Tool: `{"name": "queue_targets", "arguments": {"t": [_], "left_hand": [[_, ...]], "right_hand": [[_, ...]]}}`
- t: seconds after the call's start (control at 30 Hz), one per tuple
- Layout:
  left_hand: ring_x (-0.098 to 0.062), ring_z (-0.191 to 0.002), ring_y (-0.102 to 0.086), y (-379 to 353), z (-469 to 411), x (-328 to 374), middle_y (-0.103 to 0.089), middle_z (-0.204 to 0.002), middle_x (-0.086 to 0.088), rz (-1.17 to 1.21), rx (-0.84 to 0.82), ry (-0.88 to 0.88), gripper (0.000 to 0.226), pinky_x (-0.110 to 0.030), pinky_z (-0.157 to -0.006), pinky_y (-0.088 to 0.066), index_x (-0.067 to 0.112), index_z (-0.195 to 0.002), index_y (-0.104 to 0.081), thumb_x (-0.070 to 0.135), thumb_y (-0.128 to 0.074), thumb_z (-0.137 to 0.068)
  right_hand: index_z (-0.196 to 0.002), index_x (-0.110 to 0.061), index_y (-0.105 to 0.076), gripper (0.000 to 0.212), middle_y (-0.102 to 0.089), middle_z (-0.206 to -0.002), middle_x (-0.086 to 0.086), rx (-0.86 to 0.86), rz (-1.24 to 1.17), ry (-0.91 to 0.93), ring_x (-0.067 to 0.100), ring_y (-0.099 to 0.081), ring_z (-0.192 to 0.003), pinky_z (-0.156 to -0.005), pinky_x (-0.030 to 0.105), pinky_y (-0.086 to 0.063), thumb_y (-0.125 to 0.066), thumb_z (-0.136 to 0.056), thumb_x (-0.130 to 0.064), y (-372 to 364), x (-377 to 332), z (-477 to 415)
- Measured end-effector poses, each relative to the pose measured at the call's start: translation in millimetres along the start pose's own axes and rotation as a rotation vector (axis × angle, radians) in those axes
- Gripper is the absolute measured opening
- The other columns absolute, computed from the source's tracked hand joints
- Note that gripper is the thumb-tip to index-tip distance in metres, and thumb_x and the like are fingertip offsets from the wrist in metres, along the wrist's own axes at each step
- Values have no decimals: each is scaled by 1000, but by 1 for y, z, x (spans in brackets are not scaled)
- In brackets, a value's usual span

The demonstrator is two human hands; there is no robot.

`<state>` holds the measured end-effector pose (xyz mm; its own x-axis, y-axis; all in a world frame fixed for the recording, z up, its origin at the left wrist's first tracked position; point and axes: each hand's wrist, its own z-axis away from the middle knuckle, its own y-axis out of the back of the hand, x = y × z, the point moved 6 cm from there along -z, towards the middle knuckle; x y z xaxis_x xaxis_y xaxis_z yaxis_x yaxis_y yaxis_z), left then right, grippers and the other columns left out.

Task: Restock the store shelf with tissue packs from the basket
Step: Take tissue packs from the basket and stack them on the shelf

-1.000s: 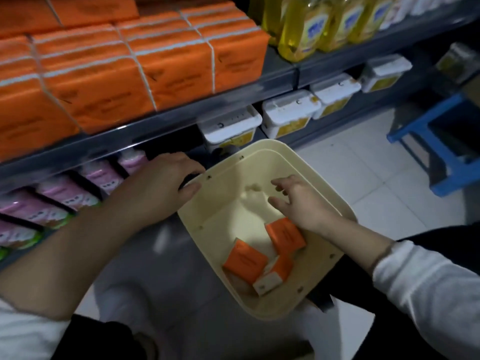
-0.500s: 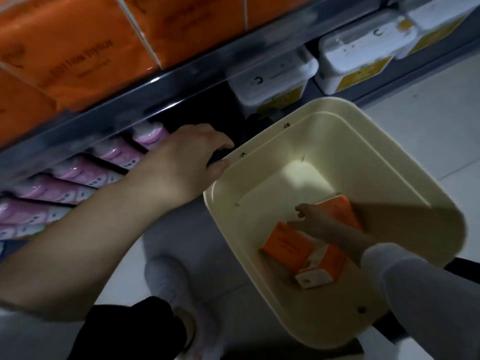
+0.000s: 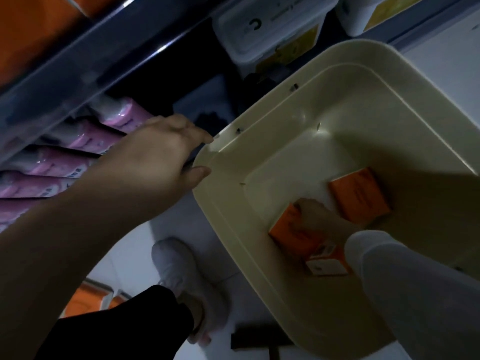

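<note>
3 orange tissue packs in basket; L hand grip round rim, R hand grip unclear.

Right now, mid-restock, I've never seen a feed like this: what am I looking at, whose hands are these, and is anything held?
There is no machine here, only a person's two bare hands. The single picture comes from a camera worn on the head, looking down. The left hand grips the corner rim of a cream basket. The right hand, in a white sleeve, reaches inside and touches an orange tissue pack. The light is too dim to tell whether it grips it. A second pack lies beside the hand, and a third pack, white-ended, lies nearer the sleeve. Left of the basket, the shelf holds pink packs, with white tubs further along. A white shoe stands on the floor.
</note>
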<state>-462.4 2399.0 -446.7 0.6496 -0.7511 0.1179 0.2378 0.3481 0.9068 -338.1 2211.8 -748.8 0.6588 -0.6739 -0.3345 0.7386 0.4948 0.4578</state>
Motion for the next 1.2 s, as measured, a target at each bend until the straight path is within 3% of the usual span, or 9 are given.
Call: {"name": "queue_targets", "arguments": {"t": [0.13, 0.2, 0.27, 0.37, 0.57, 0.7, 0.9, 1.07, 1.2], "left_hand": [[-21, -118, -46, -1, -2, 2, -52, -126, 1, 2, -4, -8, 60, -37, -94, -40, 24, -130, -54, 47, -49, -75], [-22, -115, -48, 2, -3, 5, -54, -124, 0, 11, 19, -42, 56, -38, -94, -42, 23, -129, -56, 44, -55, -77], [-23, -111, -51, 8, -1, 10, -56, -120, -1, 22, 44, -77, 53, -38, -93, -44, 21, -128, -57, 40, -61, -79], [-24, -109, -52, 13, 3, 21, -57, -117, -2, 86, 87, -144, 50, -37, -93, -43, 21, -127, -57, 40, -64, -81], [-19, -118, -47, 22, 6, 48, -51, -128, 0, 176, 51, -159, 67, -34, -97, -39, 24, -138, -42, 53, -62, -81], [-14, -95, -55, 37, 15, 60, -55, -104, 7, 260, 86, -169, 55, -33, -81, -45, 30, -118, -49, 61, -60, -74], [-17, -95, -56, 70, 46, 72, -60, -107, 3, 366, 274, -161, 45, -32, -79, -45, 21, -117, -52, 45, -65, -81], [-8, -90, -45, 87, 72, 62, -51, -105, 8, 504, 452, -93, 47, -23, -62, -30, 19, -121, -48, 42, -65, -84], [-11, -89, -44, 95, 80, 47, -46, -102, 7, 592, 540, -10, 47, -28, -64, -31, 18, -119, -45, 40, -66, -84]], "right_hand": [[-103, -3, -60, 36, -60, -111, 17, -21, -56, -10, 31, -57, -102, -76, 29, -42, -68, -80, -29, 1, -2, 4], [-87, -11, -59, 23, -60, -103, 14, 9, -167, -7, 27, -56, -94, -73, 28, -41, -71, -78, -28, 10, -4, 7], [-74, -19, -51, 25, -56, -91, 6, 75, -287, 36, 18, -52, -85, -67, 22, -36, -75, -76, -25, 31, -10, 17], [-85, -15, -57, 25, -57, -78, -5, 117, -503, 130, 8, -52, -74, -55, 15, -40, -79, -73, -16, 72, -31, 43], [-109, -7, -61, 39, -68, -99, 6, 188, -738, 448, 12, -63, -85, -79, 26, -52, -76, -74, -8, 160, -98, 138], [-113, -8, -58, 41, -65, -91, -1, 274, -790, 580, -1, -63, -76, -68, 15, -52, -73, -75, -3, 193, -124, 204], [-111, -9, -60, 45, -66, -101, 8, 480, -762, 575, 13, -61, -91, -80, 30, -53, -78, -70, -6, 205, -125, 255], [-113, -9, -60, 48, -65, -105, 5, 492, -819, 581, 17, -61, -96, -88, 29, -52, -76, -69, 1, 202, -117, 272], [-119, -12, -56, 54, -54, -106, 2, 499, -862, 504, 11, -51, -92, -89, 20, -46, -75, -71, 2, 195, -103, 264]]}}
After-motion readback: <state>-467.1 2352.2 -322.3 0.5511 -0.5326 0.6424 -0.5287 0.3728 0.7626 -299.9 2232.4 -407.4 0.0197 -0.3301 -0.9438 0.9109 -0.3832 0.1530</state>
